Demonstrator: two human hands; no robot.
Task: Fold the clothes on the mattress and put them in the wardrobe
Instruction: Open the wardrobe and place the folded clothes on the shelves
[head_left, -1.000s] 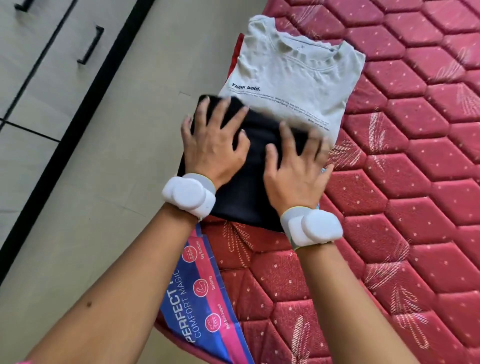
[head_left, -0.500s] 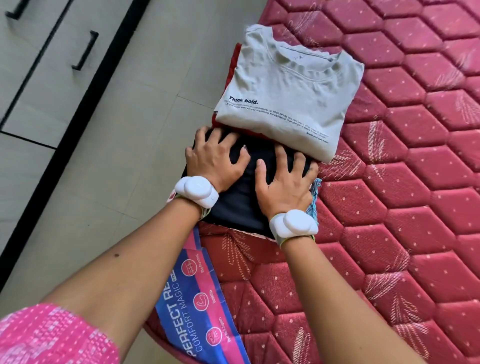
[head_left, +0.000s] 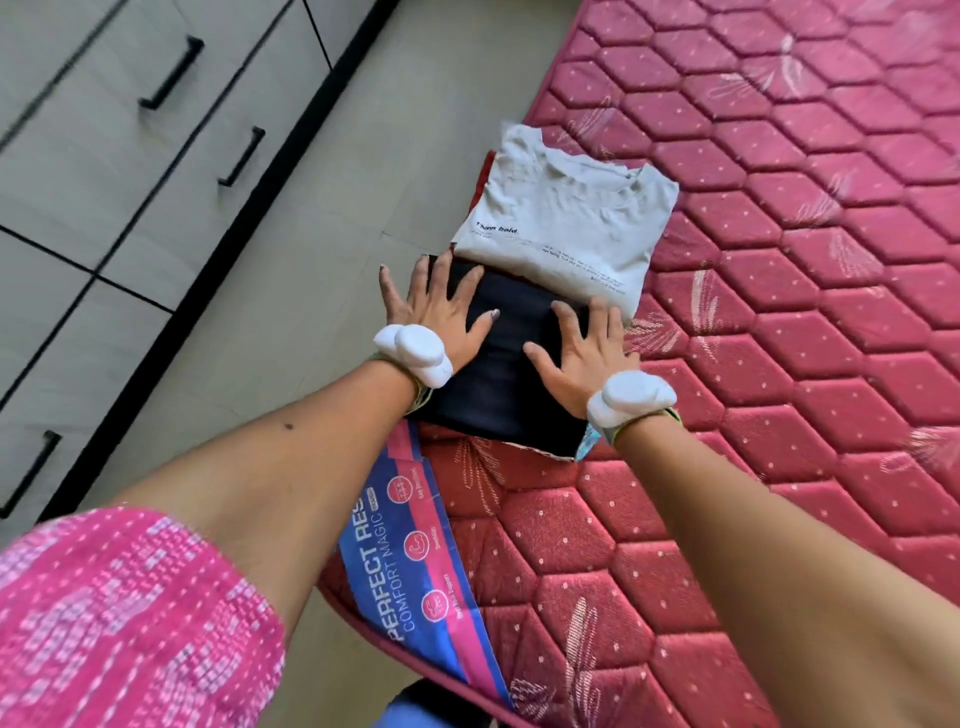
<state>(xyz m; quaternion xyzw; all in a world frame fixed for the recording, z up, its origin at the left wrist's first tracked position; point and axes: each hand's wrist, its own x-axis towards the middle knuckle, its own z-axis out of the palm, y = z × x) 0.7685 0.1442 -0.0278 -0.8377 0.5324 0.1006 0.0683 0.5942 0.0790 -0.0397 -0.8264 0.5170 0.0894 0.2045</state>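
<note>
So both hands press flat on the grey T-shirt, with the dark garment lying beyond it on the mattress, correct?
Reversed. In the head view, both hands, left and right, press the dark garment; the grey T-shirt lies beyond it on the mattress.

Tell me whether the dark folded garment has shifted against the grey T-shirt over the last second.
Yes. The dark garment has slid back toward the person: it overlapped the grey T-shirt's printed lower edge earlier and now lies just short of it.

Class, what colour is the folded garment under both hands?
Black, or a very dark navy: the folded garment shows best in the head view.
</note>
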